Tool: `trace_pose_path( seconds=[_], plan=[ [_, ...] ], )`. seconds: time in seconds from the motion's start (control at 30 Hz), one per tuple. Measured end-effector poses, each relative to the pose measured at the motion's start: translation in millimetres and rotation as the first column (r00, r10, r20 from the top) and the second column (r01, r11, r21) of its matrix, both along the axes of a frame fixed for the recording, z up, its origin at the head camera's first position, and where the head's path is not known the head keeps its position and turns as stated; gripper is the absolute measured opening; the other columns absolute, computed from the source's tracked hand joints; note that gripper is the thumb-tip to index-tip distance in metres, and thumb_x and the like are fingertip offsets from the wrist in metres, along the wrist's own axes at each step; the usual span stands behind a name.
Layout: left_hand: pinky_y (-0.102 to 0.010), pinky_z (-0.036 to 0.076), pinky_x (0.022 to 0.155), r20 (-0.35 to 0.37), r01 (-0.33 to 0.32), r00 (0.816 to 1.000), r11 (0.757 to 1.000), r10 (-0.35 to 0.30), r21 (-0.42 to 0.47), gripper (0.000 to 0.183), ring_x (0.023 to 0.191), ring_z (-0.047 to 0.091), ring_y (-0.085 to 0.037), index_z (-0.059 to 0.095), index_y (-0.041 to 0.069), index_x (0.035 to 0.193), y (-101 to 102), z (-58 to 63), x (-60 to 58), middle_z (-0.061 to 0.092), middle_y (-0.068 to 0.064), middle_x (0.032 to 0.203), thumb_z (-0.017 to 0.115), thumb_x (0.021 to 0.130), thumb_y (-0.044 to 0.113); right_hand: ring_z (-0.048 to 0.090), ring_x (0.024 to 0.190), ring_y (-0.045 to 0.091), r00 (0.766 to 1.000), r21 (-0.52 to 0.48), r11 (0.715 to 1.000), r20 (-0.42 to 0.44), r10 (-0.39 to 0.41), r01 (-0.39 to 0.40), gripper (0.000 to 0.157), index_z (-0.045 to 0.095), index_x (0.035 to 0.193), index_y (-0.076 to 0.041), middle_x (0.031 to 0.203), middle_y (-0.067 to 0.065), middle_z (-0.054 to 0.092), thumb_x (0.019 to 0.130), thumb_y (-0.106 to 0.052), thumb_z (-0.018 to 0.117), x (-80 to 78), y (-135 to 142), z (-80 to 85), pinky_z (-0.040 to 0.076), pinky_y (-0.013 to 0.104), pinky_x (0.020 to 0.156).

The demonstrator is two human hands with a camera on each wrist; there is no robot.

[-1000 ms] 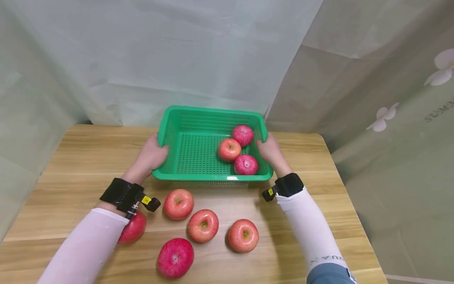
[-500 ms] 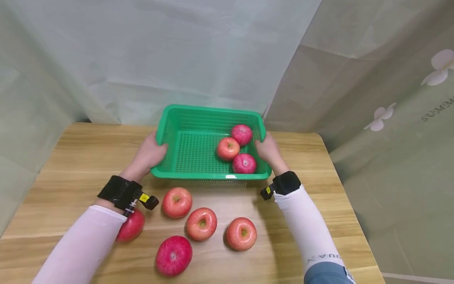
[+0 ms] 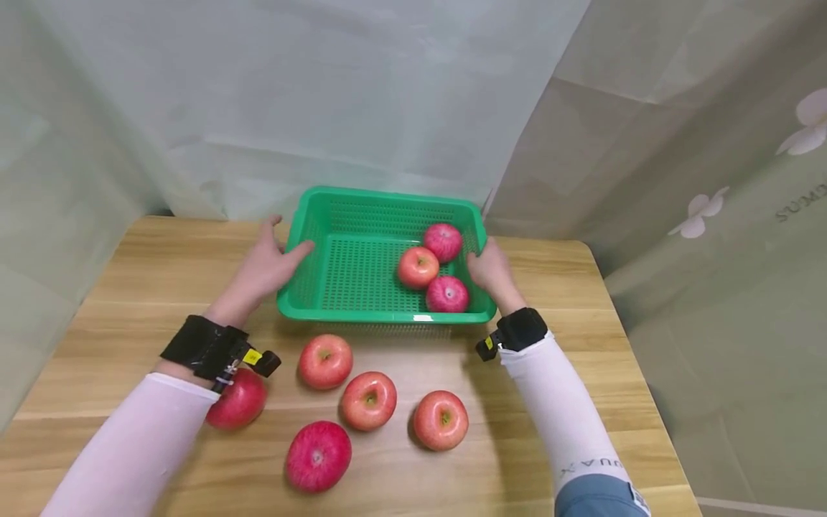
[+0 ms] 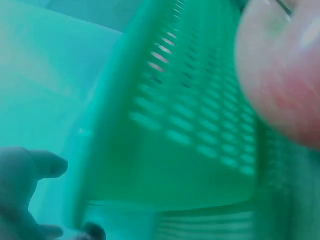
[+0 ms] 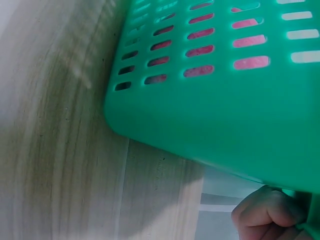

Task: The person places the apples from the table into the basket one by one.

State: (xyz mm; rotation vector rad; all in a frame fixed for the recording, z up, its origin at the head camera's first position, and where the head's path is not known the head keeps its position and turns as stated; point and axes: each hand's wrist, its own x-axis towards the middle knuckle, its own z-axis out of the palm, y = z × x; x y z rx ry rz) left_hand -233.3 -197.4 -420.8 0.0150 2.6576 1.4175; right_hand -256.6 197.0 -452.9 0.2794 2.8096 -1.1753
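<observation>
A green plastic basket [image 3: 362, 315] with slotted walls stands near the table's back edge in the head view. Three apples [image 3: 418, 268] sit together at its right end. At the basket's left end, my left hand [image 3: 263, 266] has its thumb and fingers spread apart, the thumb reaching over the rim. The left wrist view shows those fingers [image 4: 50, 164] off the basket wall. My right hand [image 3: 489, 270] grips the right end of the rim; curled fingers [image 5: 265, 210] show there in the right wrist view.
Several more apples lie on the wooden table [image 3: 555, 402] in front of the basket. One red apple [image 3: 242, 402] is partly hidden by my left wrist strap; a striped red apple [image 3: 318, 457] lies nearest the front. A pale curtain [image 3: 362, 93] hangs close behind the table.
My left hand has let go of the basket's left rim, moved slightly left and spread its fingers. The right hand keeps its grip. Basket and apples appear still.
</observation>
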Motion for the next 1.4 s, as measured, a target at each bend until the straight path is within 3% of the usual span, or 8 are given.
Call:
trace_pose_path(
  seconds=[0.1,0.2,0.3,0.43,0.7,0.93,1.07,1.4],
  plan=[
    [-0.063,0.045,0.1,-0.181,-0.071,0.982,0.995,0.059,-0.063,0.097,0.126,0.048,-0.051,0.005,0.003,0.171,0.1,16.9,9.0,0.042,-0.038,0.145,0.063,0.104,0.044,0.059,0.126,0.043,1.0,0.015,1.0,0.001,0.0,0.0,0.051,0.039,0.15,0.008,0.136,0.03,0.058,0.108,-0.019,0.051,0.1,-1.0,2.1,0.055,0.058,0.102],
    [-0.067,0.034,0.107,-0.368,-0.122,0.927,0.986,0.073,-0.111,0.091,0.134,0.033,-0.052,0.02,0.004,0.169,7.3,33.0,24.3,0.031,-0.036,0.151,0.07,0.1,0.036,0.059,0.126,0.043,1.0,0.022,1.0,0.007,0.001,-0.001,0.051,0.04,0.15,0.008,0.136,0.03,0.058,0.108,-0.019,0.051,0.5,-1.1,2.9,0.056,0.058,0.101],
    [-0.067,0.029,0.108,-0.525,-0.091,0.851,0.984,-0.002,-0.151,0.08,0.135,0.03,-0.052,0.038,0.0,0.16,24.9,44.9,44.3,0.033,-0.034,0.147,0.076,0.095,0.027,0.06,0.125,0.043,1.0,0.026,1.0,0.009,0.004,-0.004,0.052,0.039,0.15,0.008,0.135,0.03,0.058,0.108,-0.02,0.05,0.8,-0.7,3.0,0.056,0.058,0.1],
    [-0.064,0.032,0.109,-0.605,0.094,0.765,0.967,-0.222,-0.236,0.071,0.134,0.037,-0.048,0.05,-0.002,0.149,58.3,50.8,74.5,0.041,-0.03,0.144,0.081,0.09,0.02,0.061,0.122,0.043,1.0,0.03,0.999,-0.014,0.014,-0.014,0.05,0.041,0.148,0.01,0.132,0.03,0.06,0.107,-0.018,0.049,0.6,-0.2,2.0,0.058,0.058,0.097],
    [-0.058,0.045,0.11,-0.439,0.431,0.686,0.809,-0.581,-0.399,0.065,0.139,0.045,-0.034,0.057,0.01,0.145,110.9,38.6,119.6,0.048,-0.014,0.149,0.086,0.09,0.029,0.063,0.12,0.043,1.0,0.011,1.0,-0.023,0.017,-0.017,0.045,0.046,0.143,0.009,0.128,0.029,0.061,0.107,-0.018,0.052,-0.7,-0.6,0.2,0.059,0.057,0.095],
    [-0.049,0.05,0.108,-0.262,0.621,0.557,0.605,-0.788,-0.498,0.063,0.137,0.048,-0.027,0.059,0.013,0.144,138.2,21.6,140.8,0.053,-0.01,0.146,0.083,0.092,0.039,0.062,0.122,0.042,1.0,0.011,1.0,-0.01,0.005,-0.004,0.047,0.043,0.146,0.008,0.129,0.028,0.061,0.108,-0.019,0.051,1.0,-1.3,1.8,0.058,0.057,0.095],
    [-0.047,0.048,0.11,-0.176,0.679,0.506,0.516,-0.844,-0.523,0.06,0.137,0.049,-0.026,0.059,0.015,0.143,151.8,12.1,149.4,0.054,-0.009,0.147,0.082,0.092,0.038,0.062,0.119,0.041,1.0,0.006,1.0,-0.02,0.012,-0.012,0.046,0.044,0.144,0.009,0.128,0.028,0.061,0.108,-0.019,0.051,1.4,-1.2,2.4,0.058,0.057,0.095],
    [-0.038,0.049,0.107,-0.092,0.734,0.469,0.445,-0.878,-0.513,0.061,0.13,0.052,-0.018,0.063,0.018,0.141,168.0,-11.6,151.5,0.057,-0.002,0.136,0.085,0.088,0.039,0.062,0.121,0.042,1.0,0.024,1.0,-0.016,0.011,-0.01,0.045,0.046,0.144,0.007,0.129,0.027,0.061,0.109,-0.021,0.049,-0.1,-0.7,1.6,0.058,0.057,0.096]
  ],
)
